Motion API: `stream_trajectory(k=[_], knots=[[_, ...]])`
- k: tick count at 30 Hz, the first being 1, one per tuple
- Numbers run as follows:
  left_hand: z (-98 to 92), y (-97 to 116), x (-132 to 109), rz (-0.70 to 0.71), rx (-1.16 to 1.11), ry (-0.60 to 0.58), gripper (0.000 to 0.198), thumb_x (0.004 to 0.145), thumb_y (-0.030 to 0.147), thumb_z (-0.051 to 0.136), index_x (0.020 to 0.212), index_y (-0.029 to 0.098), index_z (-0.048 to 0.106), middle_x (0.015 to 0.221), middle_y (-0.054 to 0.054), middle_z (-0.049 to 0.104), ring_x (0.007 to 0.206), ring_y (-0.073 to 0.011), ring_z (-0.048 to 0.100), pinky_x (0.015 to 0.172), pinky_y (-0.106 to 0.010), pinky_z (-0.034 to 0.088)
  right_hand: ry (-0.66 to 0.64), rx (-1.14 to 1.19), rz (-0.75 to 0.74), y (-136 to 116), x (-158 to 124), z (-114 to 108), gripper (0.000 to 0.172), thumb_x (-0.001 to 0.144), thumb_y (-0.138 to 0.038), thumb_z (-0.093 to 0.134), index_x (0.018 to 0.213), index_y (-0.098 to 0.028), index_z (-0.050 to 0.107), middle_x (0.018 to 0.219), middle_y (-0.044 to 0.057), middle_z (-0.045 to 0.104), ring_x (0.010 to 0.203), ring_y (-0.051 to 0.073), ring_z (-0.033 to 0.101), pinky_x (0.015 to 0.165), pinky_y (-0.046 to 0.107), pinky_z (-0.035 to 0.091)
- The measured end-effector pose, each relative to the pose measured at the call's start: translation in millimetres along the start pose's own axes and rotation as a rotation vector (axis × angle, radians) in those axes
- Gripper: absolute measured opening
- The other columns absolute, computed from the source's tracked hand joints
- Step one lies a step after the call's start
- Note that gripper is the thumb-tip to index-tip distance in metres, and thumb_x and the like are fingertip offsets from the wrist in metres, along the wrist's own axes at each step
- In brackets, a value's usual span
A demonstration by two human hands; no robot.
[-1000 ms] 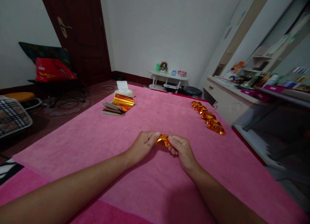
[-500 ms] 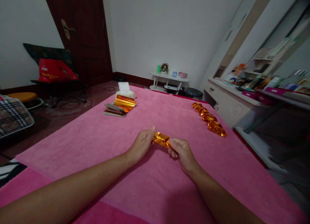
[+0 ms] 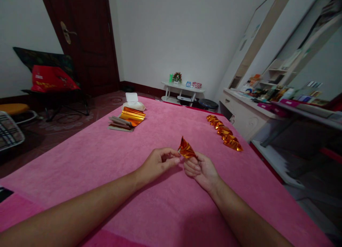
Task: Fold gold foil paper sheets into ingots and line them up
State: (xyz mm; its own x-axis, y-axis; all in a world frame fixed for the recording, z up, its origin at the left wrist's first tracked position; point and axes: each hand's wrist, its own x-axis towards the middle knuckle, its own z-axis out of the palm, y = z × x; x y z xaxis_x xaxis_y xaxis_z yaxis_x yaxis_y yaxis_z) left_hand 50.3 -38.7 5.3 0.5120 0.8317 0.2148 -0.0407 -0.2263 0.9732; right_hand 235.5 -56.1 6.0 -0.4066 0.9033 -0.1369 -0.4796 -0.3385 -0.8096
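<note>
A smooth gold sheet lies left of centre, crinkled pieces right, on plush pink cloth; mid-frame, the right grip pinches pointed, shiny foil, the left grip parted beside it

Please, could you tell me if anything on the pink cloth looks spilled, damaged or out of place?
Nothing looks spilled or clearly damaged. Slightly untidy: the stack of paper on the left of the pink cloth, because its sheets spread unevenly and the gold sheet curls. Behind it, the white pack has its lid standing open.
</note>
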Motion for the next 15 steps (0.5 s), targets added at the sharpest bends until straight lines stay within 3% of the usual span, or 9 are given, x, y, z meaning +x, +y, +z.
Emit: stream_trajectory(k=[4, 10, 15], knots=[[1.4, -2, -1, -0.005, 0.001, -0.019, 0.027, 0.072, 0.035, 0.071, 0.085, 0.011, 0.067, 0.073, -0.003, 0.065, 0.062, -0.0125, 0.056, 0.059, -0.022, 0.041, 0.054, -0.112, -0.028, 6, 1, 7, 0.039, 0.08, -0.042, 0.053, 0.051, -0.019, 0.04, 0.037, -0.008, 0.027, 0.035, 0.006, 0.015, 0.037, 0.021, 0.012], [0.6, -1, -1, 0.042, -0.125, -0.045, 0.029, 0.084, 0.036, 0.057, 0.082, 0.009, 0.068, 0.081, -0.009, 0.069, 0.075, -0.0179, 0.063, 0.073, -0.028, 0.046, 0.115, -0.314, -0.075, 14, 1, 17, 0.039, 0.082, -0.048, 0.055, 0.059, -0.016, 0.051, 0.043, -0.007, 0.038, 0.036, 0.005, 0.023, 0.038, 0.02, 0.012], [-0.8, -2, 2, -0.017, -0.069, 0.054, 0.024, 0.08, 0.032, 0.061, 0.072, 0.01, 0.066, 0.064, -0.003, 0.062, 0.058, -0.0108, 0.054, 0.057, -0.021, 0.04, 0.254, -0.535, -0.222, 17, 1, 13, 0.035, 0.084, -0.047, 0.053, 0.066, -0.017, 0.055, 0.048, -0.005, 0.045, 0.038, 0.006, 0.029, 0.038, 0.02, 0.017]])
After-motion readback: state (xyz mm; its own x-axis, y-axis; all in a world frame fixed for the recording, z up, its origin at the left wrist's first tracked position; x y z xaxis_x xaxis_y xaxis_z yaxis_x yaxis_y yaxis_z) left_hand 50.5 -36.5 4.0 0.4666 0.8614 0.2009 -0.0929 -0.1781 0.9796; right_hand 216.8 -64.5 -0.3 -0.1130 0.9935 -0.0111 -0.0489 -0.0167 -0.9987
